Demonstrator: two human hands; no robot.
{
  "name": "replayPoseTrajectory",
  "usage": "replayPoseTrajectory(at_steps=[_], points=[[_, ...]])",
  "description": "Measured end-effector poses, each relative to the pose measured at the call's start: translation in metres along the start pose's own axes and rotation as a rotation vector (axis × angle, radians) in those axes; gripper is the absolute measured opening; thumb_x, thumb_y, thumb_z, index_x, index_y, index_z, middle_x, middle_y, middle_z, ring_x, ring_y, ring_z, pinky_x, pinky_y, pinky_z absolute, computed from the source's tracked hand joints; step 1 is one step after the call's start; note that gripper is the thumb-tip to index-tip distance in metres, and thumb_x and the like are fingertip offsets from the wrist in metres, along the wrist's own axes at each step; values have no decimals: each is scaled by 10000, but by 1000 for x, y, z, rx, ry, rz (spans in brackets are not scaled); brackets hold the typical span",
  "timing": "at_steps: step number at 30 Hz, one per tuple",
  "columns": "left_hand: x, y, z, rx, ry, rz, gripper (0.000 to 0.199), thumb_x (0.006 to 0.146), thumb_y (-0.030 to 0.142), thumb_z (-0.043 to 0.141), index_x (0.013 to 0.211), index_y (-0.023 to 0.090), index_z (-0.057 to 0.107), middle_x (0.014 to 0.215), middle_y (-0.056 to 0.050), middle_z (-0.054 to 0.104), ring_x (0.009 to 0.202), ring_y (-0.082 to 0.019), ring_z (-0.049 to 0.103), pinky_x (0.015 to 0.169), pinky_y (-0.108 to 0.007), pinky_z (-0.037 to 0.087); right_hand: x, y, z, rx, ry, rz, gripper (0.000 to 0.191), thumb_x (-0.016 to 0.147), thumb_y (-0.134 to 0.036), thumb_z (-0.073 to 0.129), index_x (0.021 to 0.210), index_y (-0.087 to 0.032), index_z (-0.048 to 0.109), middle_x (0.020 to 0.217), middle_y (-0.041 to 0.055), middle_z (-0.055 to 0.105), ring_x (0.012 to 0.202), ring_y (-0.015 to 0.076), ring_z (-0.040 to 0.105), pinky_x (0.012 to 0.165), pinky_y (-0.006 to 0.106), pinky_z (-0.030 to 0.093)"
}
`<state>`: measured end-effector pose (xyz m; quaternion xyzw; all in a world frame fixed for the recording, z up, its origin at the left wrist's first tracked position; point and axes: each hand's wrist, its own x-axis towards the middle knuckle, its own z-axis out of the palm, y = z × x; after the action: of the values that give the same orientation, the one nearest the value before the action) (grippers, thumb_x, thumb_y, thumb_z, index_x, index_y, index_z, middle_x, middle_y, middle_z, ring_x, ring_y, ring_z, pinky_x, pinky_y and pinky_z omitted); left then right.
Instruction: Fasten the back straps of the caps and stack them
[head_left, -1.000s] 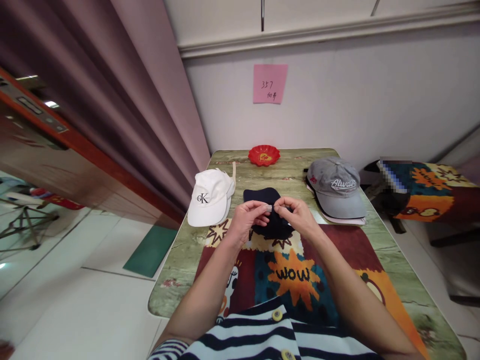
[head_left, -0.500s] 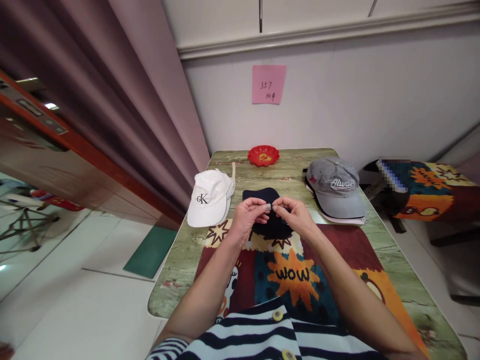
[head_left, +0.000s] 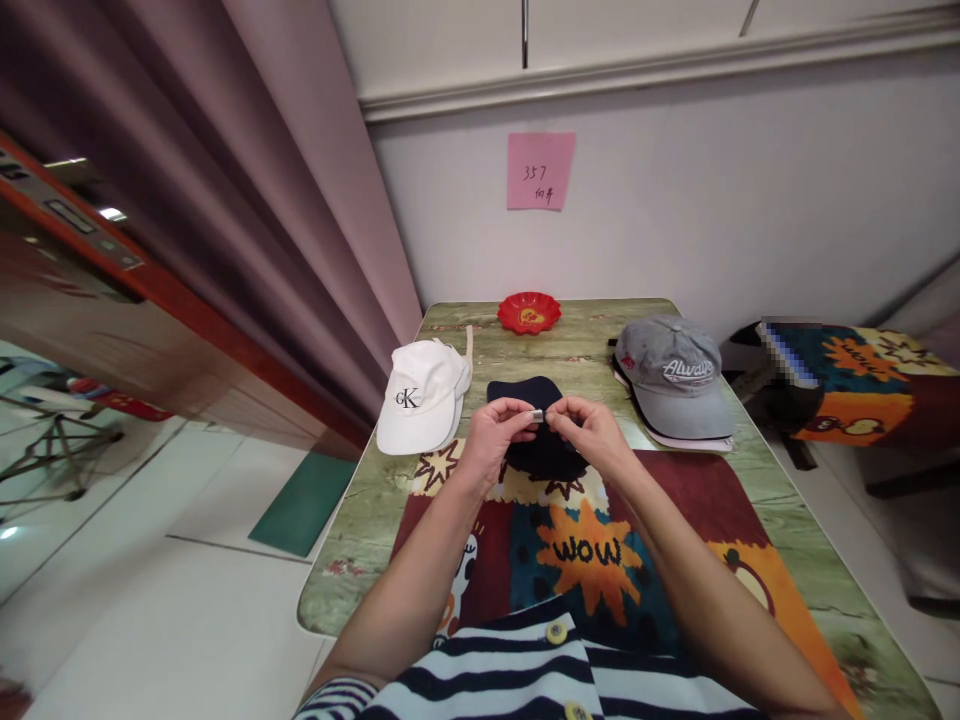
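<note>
A dark navy cap (head_left: 546,462) rests on the patterned mat at the table's middle, partly hidden by my hands. Over it, my left hand (head_left: 496,432) pinches a small silvery buckle (head_left: 538,416) at the back strap between thumb and fingers. My right hand (head_left: 592,432) is closed in a pinch just right of the buckle, on what looks like the strap of the same cap; the strap itself is mostly covered by fingertips. To the left lies a white cap (head_left: 431,380) with black letters, its strap sticking up. At right sits a grey cap (head_left: 671,372) with white lettering.
A red scalloped dish (head_left: 529,313) stands at the table's back edge. Beneath my forearms spreads a colourful mat (head_left: 589,550) on the wood-patterned table (head_left: 345,540). A pink note (head_left: 540,171) is stuck on the wall. A curtain and an open door flank the left side.
Both hands stay almost in place over the dark cap. The silvery buckle shows a little more clearly between the fingertips. The view has shifted slightly.
</note>
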<state>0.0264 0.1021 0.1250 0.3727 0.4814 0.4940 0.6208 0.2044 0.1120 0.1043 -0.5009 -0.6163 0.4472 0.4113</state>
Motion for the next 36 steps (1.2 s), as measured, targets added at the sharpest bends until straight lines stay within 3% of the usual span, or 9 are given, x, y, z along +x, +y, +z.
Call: replayPoseTrajectory(at_steps=[3,6,11,15,22,27,31,36], points=[[-1,0,0,18,-12,2,324,623,321,875,830,133,712,777,-47,737,710,-145,706,653,-233,574,0,-4,-2,-70,-22,-5,255,843,-437,661,837,-188,718,726,22,682,628,148,547,592,274,397],[-1,-1,-1,33,-31,5,328,641,334,871,842,135,705,784,-51,742,721,-150,714,644,-229,568,-1,-6,-2,-11,4,27,278,809,-440,713,927,-191,679,733,22,706,599,153,595,593,276,435],[1,-1,-5,29,-19,2,338,642,343,871,849,137,699,773,-45,735,707,-151,711,649,-242,576,-4,-7,-5,20,-28,7,333,851,-514,683,907,-185,681,755,42,720,650,170,638,632,287,464],[1,1,-8,36,-10,7,358,630,361,877,848,138,700,778,-44,735,703,-151,707,644,-242,573,-6,-5,-11,-91,-16,-34,296,873,-472,653,932,-188,715,790,35,720,709,170,614,666,287,445],[1,-1,-7,68,-41,19,358,644,381,871,851,143,702,769,-28,721,684,-134,687,641,-236,550,-4,-1,-12,-136,3,-36,280,867,-440,620,790,-189,716,632,-9,584,551,124,437,531,273,319],[-1,-2,-6,68,-55,4,381,637,374,876,884,140,704,772,-26,720,675,-132,679,665,-252,546,-1,-3,-8,-97,-17,-36,297,849,-470,652,792,-189,728,639,0,627,556,134,485,532,276,334],[-2,-2,-2,63,-58,-11,374,628,370,876,863,136,704,771,-31,721,683,-130,676,677,-251,535,-1,-6,-3,-14,-5,-16,320,800,-466,731,950,-183,708,713,11,698,634,153,566,617,280,398],[-1,-2,-3,69,-37,-9,349,619,371,871,809,140,691,738,-19,703,664,-127,661,665,-248,527,-3,-4,-5,-7,1,-5,369,842,-532,690,958,-181,694,711,7,674,622,146,525,591,276,366]])
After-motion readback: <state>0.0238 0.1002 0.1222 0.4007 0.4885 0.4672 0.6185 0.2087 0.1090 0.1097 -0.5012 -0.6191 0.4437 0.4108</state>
